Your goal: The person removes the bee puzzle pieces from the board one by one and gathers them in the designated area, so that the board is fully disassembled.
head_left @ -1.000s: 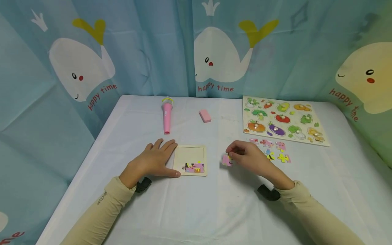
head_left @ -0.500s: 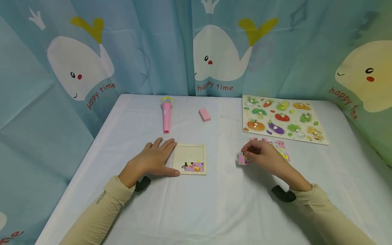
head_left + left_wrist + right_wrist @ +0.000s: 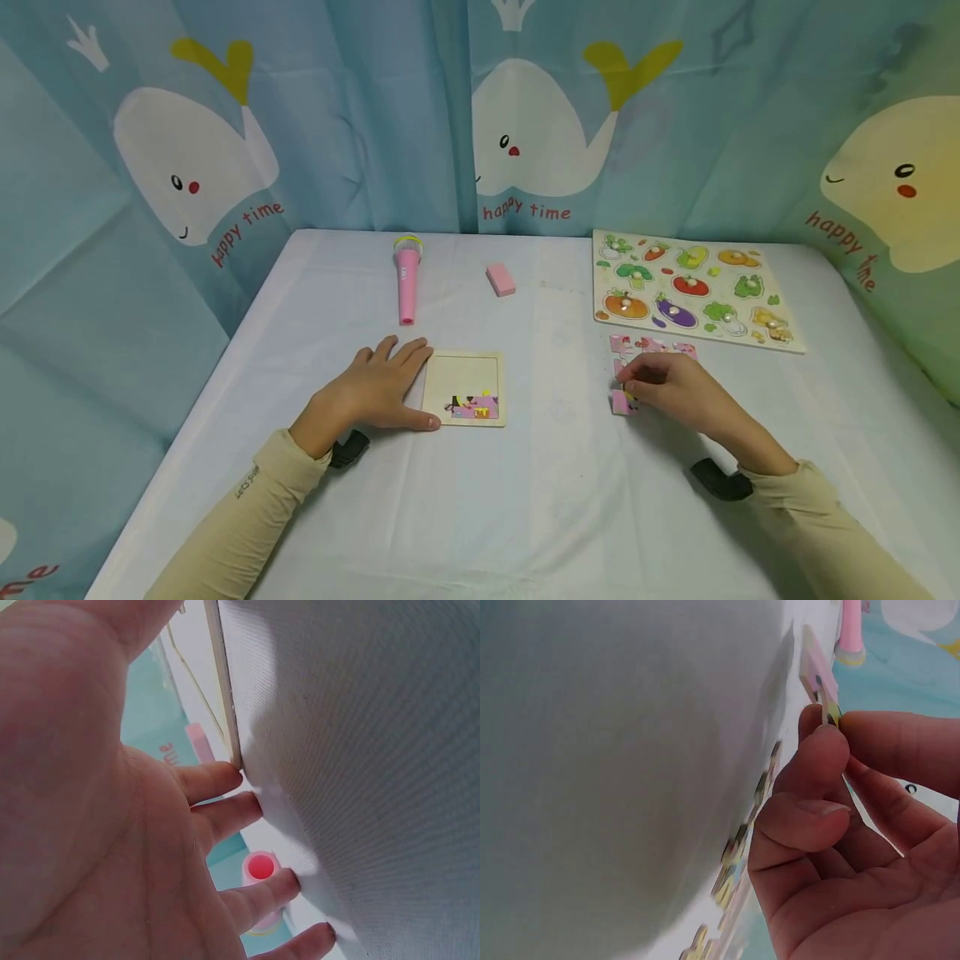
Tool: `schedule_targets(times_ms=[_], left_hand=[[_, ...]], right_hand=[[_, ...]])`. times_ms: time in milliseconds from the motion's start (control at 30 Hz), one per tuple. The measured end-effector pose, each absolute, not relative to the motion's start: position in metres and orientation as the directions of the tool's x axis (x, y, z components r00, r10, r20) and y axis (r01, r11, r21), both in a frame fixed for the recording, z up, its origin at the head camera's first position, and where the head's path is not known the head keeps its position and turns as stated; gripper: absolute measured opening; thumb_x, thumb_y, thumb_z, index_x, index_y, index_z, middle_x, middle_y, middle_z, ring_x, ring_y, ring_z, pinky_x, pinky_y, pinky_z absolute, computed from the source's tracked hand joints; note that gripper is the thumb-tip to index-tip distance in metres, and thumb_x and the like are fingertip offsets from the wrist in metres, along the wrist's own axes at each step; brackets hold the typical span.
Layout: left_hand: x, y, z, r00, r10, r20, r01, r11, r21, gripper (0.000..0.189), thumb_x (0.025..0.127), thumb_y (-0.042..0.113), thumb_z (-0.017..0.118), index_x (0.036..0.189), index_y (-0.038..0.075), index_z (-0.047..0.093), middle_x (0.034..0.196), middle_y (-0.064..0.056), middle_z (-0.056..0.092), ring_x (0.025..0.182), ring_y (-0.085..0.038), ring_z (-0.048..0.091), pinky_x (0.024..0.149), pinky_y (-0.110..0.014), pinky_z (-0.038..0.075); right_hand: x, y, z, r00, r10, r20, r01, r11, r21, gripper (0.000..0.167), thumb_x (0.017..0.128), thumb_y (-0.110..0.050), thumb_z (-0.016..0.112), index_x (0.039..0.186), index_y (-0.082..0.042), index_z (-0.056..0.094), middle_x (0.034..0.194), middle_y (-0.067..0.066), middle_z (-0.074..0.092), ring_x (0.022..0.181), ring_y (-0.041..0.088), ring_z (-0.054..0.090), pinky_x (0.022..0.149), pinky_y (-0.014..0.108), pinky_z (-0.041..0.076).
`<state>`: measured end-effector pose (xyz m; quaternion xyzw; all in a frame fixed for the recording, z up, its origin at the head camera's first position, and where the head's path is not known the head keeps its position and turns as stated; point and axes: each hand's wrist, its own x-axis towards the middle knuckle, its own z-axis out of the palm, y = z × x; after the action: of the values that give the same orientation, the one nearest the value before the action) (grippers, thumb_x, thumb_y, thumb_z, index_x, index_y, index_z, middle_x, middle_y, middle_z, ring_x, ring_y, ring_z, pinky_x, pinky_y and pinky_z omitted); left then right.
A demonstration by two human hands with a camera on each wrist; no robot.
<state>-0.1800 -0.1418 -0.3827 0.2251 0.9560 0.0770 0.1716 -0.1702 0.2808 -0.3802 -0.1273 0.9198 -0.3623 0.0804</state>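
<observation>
My left hand (image 3: 372,390) lies spread on the table, its thumb and forefinger touching the left edge of a square wooden puzzle tray (image 3: 465,356). A few joined pink pieces (image 3: 475,407) fill the tray's lower right part. Between thumb and fingertips my right hand (image 3: 678,390) pinches a pink puzzle piece (image 3: 619,402), which the right wrist view shows edge-on, with some yellow and black. Just beyond that hand lie several loose puzzle pieces (image 3: 651,344), partly hidden by it. In the left wrist view, the fingertips (image 3: 229,778) of the left hand meet the tray's edge and the cloth.
A vegetable knob-puzzle board (image 3: 697,287) lies at the back right. Farther back on the white-clothed table (image 3: 540,517) are a pink toy microphone (image 3: 407,283) and a pink block (image 3: 501,280). A blue whale-print curtain (image 3: 360,117) stands behind the table.
My right hand has moved right with the puzzle piece, from beside the tray to the front of the loose pieces. The left hand has stayed at the tray's edge.
</observation>
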Motion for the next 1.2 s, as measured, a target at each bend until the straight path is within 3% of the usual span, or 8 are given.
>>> schedule_targets(times_ms=[267, 733, 967, 1200], left_hand=[[-0.180, -0.143, -0.384, -0.841, 0.458, -0.288, 0.407, 0.886, 0.220, 0.111, 0.090, 0.066, 0.077, 0.168, 0.004, 0.028, 0.174, -0.013, 0.025, 0.158, -0.048, 0.018, 0.119, -0.068, 0.024], [-0.180, -0.143, -0.384, -0.841, 0.462, -0.281, 0.414, 0.884, 0.214, 0.111, 0.090, 0.066, 0.076, 0.168, 0.004, 0.029, 0.174, -0.013, 0.026, 0.157, -0.047, 0.019, 0.119, -0.068, 0.024], [-0.179, -0.144, -0.383, -0.843, 0.459, -0.281, 0.411, 0.886, 0.216, 0.111, 0.090, 0.066, 0.077, 0.168, 0.004, 0.029, 0.174, -0.012, 0.026, 0.157, -0.047, 0.019, 0.119, -0.068, 0.025], [-0.180, -0.143, -0.384, -0.841, 0.459, -0.285, 0.405, 0.885, 0.230, 0.111, 0.089, 0.065, 0.078, 0.168, 0.004, 0.029, 0.174, -0.012, 0.026, 0.158, -0.048, 0.018, 0.120, -0.068, 0.023]], right_hand=[[-0.172, 0.289, -0.382, -0.952, -0.290, -0.096, -0.154, 0.728, -0.668, 0.006, 0.098, -0.005, 0.075, 0.103, -0.005, 0.079, 0.097, 0.003, 0.070, 0.090, 0.022, 0.057, 0.072, 0.026, 0.050], [-0.179, 0.287, -0.381, -0.962, -0.273, -0.016, -0.216, 0.795, -0.567, 0.008, 0.098, -0.004, 0.072, 0.102, -0.003, 0.078, 0.091, 0.003, 0.069, 0.083, 0.022, 0.056, 0.068, 0.031, 0.047], [-0.186, 0.269, -0.375, -0.959, -0.285, 0.004, -0.231, 0.770, -0.595, 0.011, 0.099, -0.006, 0.071, 0.108, -0.001, 0.077, 0.096, 0.006, 0.070, 0.083, 0.022, 0.058, 0.065, 0.030, 0.048], [-0.187, 0.246, -0.373, -0.938, -0.346, -0.027, -0.239, 0.700, -0.673, 0.014, 0.102, -0.004, 0.068, 0.113, 0.000, 0.075, 0.088, 0.007, 0.066, 0.060, 0.021, 0.058, 0.050, 0.031, 0.048]])
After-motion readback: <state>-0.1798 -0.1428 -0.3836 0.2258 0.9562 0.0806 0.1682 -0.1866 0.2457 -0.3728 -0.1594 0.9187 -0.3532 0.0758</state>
